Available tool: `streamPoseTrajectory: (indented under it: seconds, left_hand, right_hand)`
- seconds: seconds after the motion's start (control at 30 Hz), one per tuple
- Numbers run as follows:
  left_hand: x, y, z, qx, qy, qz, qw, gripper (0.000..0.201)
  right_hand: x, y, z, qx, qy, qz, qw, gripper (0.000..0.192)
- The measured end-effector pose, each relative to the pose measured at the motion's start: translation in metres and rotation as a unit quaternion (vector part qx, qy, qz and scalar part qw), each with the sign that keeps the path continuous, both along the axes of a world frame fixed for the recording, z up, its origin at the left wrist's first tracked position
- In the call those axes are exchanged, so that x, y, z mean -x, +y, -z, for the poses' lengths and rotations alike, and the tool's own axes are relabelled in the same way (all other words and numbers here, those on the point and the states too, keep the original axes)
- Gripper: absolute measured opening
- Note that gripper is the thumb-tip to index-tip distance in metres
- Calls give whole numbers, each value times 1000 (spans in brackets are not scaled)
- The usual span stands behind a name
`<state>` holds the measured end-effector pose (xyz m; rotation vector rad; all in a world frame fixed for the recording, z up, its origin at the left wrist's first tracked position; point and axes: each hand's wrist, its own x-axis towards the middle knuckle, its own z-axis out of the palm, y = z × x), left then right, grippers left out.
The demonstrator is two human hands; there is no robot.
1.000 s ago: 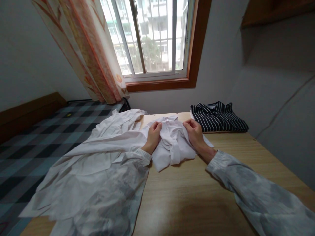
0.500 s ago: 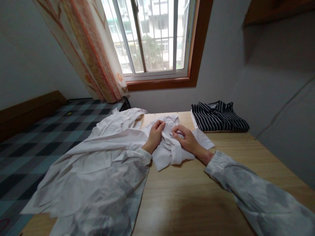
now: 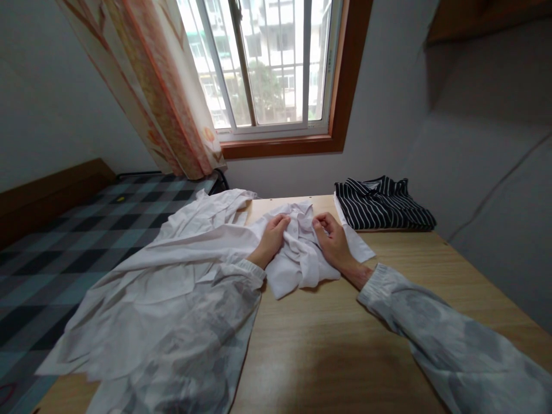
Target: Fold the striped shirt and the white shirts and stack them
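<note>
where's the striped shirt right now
In the head view the black-and-white striped shirt lies folded at the far right of the wooden table, below the window, just right of the white shirt under the right hand.

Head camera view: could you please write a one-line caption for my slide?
Both hands, left hand and right hand, grip a crumpled white cotton shirt on a light wooden table, beside a folded navy striped shirt.

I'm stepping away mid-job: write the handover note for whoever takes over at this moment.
Left hand: gripping the bunched white shirt at its left side.
Right hand: gripping the same shirt at its right side.
Shirt lies on the table, crumpled, not yet folded flat.
Done: striped shirt lies folded at the far right.
Left: this shirt, then the loose white garment hanging over the table's left edge.
</note>
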<state>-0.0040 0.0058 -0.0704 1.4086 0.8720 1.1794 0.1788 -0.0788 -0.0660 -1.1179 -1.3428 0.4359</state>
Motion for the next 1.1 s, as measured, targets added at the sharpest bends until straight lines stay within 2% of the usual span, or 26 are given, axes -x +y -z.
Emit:
streamPoseTrajectory:
  seconds: [0.1, 0.17, 0.37, 0.47, 0.6, 0.77, 1.1]
  left_hand:
    - [-1, 0, 1, -31, 31, 6, 999, 35]
    - [0, -1, 0, -40, 36, 14, 998, 33]
    - [1, -1, 0, -43, 23, 19, 999, 34]
    - [2, -1, 0, -27, 0, 25, 999, 37]
    - [2, -2, -2, -24, -6, 32, 999, 41]
    - [0, -4, -4, -31, -1, 41, 999, 46]
    - [0, -5, -2, -65, 28, 68, 995, 46]
  right_hand:
    - [1, -3, 0, -36, -3, 30, 999, 23]
    - [2, -5, -1, -51, -19, 23, 998, 22]
    - [5, -8, -4, -85, -150, -95, 980, 14]
    - [5, -5, -2, -83, -196, -120, 970, 15]
    - [4, 1, 6, -59, -179, -83, 978, 7]
    - [4, 8, 13, -7, -159, -27, 987, 20]
    - [1, 13, 13, 17, -117, -50, 992, 17]
